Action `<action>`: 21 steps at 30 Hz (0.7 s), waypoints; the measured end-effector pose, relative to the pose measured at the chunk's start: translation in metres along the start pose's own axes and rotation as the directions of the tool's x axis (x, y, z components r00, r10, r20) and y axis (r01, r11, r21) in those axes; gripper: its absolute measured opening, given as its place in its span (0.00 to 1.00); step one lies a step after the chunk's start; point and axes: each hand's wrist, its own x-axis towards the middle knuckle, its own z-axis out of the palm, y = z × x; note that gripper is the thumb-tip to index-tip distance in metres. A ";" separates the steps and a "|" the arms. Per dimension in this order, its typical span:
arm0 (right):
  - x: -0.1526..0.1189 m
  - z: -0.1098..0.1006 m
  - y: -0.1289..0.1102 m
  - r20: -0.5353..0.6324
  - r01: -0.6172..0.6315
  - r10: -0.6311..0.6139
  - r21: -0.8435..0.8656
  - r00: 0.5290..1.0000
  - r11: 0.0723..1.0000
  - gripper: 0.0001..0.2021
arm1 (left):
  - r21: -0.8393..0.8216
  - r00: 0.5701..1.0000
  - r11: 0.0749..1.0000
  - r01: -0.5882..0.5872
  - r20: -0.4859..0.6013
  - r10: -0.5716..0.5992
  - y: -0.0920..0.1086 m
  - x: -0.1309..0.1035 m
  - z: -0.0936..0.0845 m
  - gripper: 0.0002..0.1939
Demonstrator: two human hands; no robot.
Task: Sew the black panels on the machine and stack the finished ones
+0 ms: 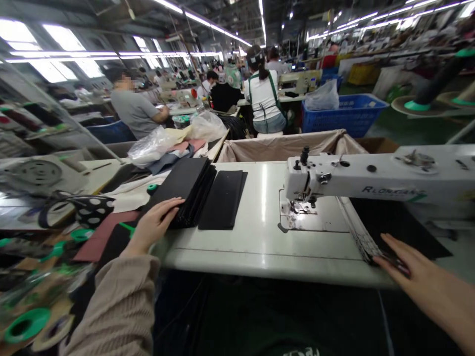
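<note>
Plainly, the left hand (154,230) is at the near end of a thick stack of black panels (185,180), fingers together and thumb just below them; whether they pinch a sheet or only rest there, I cannot tell. The right hand (423,269) lies low over the table's right side, fingers spread a little, with a dark slim tool (400,266) under or within them; its hold on that cannot be made out either.

Outward from the left fingertips, the stack runs away from the person, long axis leaning somewhat to the right at its far end. Just to its right lies a thinner black pile (222,200), flat on the white table (256,242), lengthwise in much the same direction. The relation that seems to matter is this: both piles sit left of the sewing machine (334,173), and the left hand is much the nearer one. Between them and the right hand stands the presser foot (302,205), while another black piece (397,222) lies beyond the right fingers, partly behind the machine's arm
</note>
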 end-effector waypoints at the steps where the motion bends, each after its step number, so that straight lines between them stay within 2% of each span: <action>1: -0.003 0.001 0.005 0.030 -0.006 0.007 -0.048 1.000 0.999 0.28 | 0.013 1.000 1.000 0.006 -0.028 -0.006 -0.002 -0.003 0.003 0.22; 4: -0.006 -0.004 0.013 0.093 0.013 0.003 -0.173 0.996 0.985 0.23 | 0.067 0.992 0.997 0.023 -0.125 -0.015 0.005 -0.005 0.010 0.22; 6: -0.005 -0.013 0.015 0.100 0.055 -0.040 -0.154 0.994 0.987 0.21 | 0.060 0.971 0.997 0.054 -0.234 -0.038 0.020 -0.004 0.017 0.23; 8: -0.004 -0.024 0.012 0.075 0.090 -0.085 -0.061 0.994 0.994 0.18 | 0.000 0.939 0.998 0.059 -0.340 -0.056 0.046 -0.004 0.028 0.23; 10: -0.004 -0.033 -0.002 0.020 0.123 -0.125 0.077 0.992 0.989 0.17 | -0.085 0.928 0.996 -0.032 -0.373 -0.002 0.082 -0.002 0.043 0.21; 13: -0.007 -0.034 -0.050 -0.013 0.228 -0.239 0.348 0.971 0.909 0.14 | -0.267 0.944 0.927 -0.265 -0.267 0.193 0.151 0.005 0.071 0.19; 14: -0.008 -0.030 -0.072 0.041 0.250 -0.295 0.428 0.955 0.868 0.13 | -0.352 0.946 0.882 -0.312 -0.200 0.255 0.177 0.008 0.082 0.19; 16: -0.010 -0.017 -0.118 0.205 0.255 -0.439 0.576 0.875 0.777 0.09 | -0.503 0.929 0.790 -0.349 -0.076 0.362 0.230 0.013 0.106 0.17; 17: -0.011 -0.009 -0.138 0.253 0.233 -0.490 0.644 0.834 0.729 0.08 | -0.561 0.903 0.749 -0.353 0.006 0.429 0.255 0.014 0.118 0.17; 18: -0.010 0.000 -0.156 0.294 0.186 -0.531 0.715 0.794 0.674 0.07 | -0.598 0.858 0.713 -0.366 0.081 0.507 0.276 0.013 0.131 0.18; 20: -0.005 0.016 -0.177 0.309 0.078 -0.575 0.832 0.757 0.549 0.09 | -0.606 0.722 0.665 -0.437 0.204 0.661 0.305 0.006 0.156 0.24; 21: 0.000 0.023 -0.180 0.309 0.029 -0.590 0.870 0.746 0.493 0.11 | -0.589 0.672 0.658 -0.469 0.247 0.699 0.311 0.000 0.166 0.28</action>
